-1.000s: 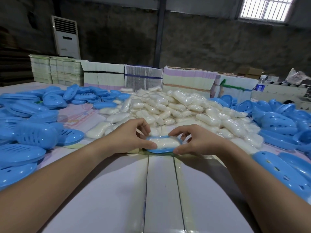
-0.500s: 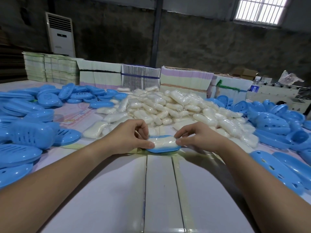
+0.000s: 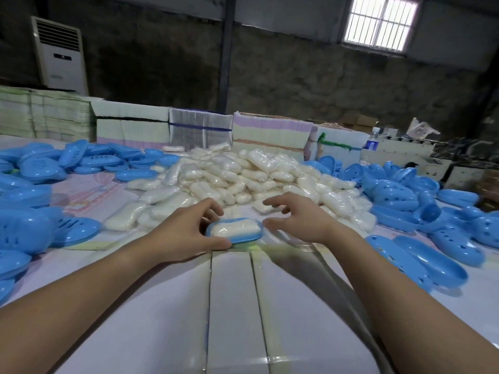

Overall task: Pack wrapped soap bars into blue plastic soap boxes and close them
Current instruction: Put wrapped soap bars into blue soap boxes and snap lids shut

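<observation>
A blue soap box base lies open in front of me with a wrapped white soap bar inside it. My left hand grips the box's left end, thumb along its near edge and fingers behind it. My right hand hovers just right of the box with fingers spread and relaxed, touching nothing. Behind both hands rises a big heap of wrapped soap bars.
Blue box halves are piled at the left and at the right. Stacks of flat cartons line the table's far edge. White board covers the table near me. An air conditioner stands at the back left.
My right hand has let go of the box's right end and lifted away with its fingers spread. My left hand keeps hold of the box with the soap in it.
</observation>
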Demonstrator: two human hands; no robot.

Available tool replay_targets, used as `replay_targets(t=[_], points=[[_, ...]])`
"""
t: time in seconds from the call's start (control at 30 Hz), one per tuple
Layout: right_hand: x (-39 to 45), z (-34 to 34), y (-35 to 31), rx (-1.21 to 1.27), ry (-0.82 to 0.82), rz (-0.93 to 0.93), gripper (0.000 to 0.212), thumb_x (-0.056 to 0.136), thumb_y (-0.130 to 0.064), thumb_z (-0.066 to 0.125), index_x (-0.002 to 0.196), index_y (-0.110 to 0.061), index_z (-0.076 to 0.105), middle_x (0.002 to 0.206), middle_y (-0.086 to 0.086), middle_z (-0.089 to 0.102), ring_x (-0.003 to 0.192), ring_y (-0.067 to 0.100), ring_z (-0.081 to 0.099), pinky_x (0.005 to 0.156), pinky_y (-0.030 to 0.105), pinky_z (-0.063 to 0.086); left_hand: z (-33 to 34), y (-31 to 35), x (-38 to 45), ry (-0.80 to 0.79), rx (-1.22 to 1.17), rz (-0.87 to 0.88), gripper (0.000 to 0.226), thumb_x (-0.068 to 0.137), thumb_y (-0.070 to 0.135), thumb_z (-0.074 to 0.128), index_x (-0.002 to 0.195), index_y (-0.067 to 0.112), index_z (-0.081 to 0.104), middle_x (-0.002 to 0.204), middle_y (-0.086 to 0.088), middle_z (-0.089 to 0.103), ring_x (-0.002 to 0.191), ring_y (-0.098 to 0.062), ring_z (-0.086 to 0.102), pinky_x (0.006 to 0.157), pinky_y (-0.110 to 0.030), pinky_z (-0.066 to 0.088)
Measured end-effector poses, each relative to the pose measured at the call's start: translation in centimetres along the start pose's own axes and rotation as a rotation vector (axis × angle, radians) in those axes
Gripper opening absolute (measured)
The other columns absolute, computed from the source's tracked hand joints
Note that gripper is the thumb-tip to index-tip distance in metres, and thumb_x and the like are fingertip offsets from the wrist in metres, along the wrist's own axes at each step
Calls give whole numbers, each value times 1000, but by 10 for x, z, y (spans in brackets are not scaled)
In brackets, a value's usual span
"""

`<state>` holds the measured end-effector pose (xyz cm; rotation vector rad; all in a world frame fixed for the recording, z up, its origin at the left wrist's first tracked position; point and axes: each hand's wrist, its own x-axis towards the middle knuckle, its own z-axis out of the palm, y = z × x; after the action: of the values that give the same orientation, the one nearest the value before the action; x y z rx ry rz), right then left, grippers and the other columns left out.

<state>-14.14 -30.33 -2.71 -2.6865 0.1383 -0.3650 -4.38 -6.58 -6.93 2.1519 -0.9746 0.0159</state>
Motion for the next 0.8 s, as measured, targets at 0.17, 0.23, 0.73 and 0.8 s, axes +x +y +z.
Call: replay_targets(t=[0.17,0.23,0.73,0.8], points=[[-33,-44,13,-390,-19,219,49,83,-49,66,129,-35,56,126,-5,60,109,18,56,93,40,50,0,-2,1,3,7,4,47,67,47,87,102,39,55,107,14,65,96,-2,64,85,-29,58],[-51,-57,21,-527,-97,332,57,82,-58,63,134,-38,50,131,-5,58,114,20,55,91,39,49,-1,-1,0,4,8,2,45,68,45,87,99,38,56,107,13,67,96,-3,65,85,-31,58],[-108,-25,49,-593,144,314,46,90,-43,49,136,-36,46,135,-5,46,122,26,42,95,45,39,0,2,-1,-6,-8,2,39,69,36,89,97,33,61,104,11,68,95,-4,66,84,-35,58],[-113,-31,52,-577,120,374,52,87,-50,49,137,-39,42,137,-5,44,125,26,39,97,47,40,0,2,-1,-3,-7,-3,39,69,36,89,96,34,62,102,14,68,93,-2,66,82,-31,58]])
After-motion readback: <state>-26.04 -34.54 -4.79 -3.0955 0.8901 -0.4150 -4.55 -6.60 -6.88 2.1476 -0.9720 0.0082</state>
